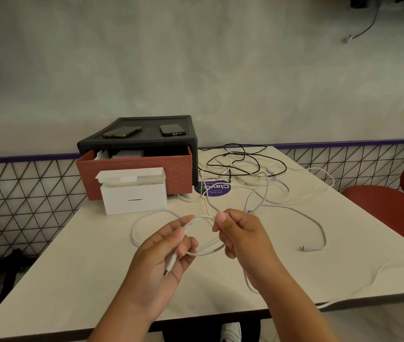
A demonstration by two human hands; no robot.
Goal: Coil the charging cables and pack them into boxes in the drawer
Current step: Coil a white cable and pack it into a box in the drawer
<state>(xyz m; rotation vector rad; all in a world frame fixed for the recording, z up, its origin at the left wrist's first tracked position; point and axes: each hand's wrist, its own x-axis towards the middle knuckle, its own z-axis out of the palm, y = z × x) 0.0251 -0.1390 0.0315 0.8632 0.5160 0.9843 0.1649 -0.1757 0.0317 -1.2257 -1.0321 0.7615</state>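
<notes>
Beige table (72, 280) — sticker (212, 190) reads "Clay"; left hand (169, 253), right hand (240, 233) pinch white cable (202, 218).

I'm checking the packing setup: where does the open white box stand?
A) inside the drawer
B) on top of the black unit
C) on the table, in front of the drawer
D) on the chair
C: the white box, flap up, stands on the table in front of the red drawer.
</notes>
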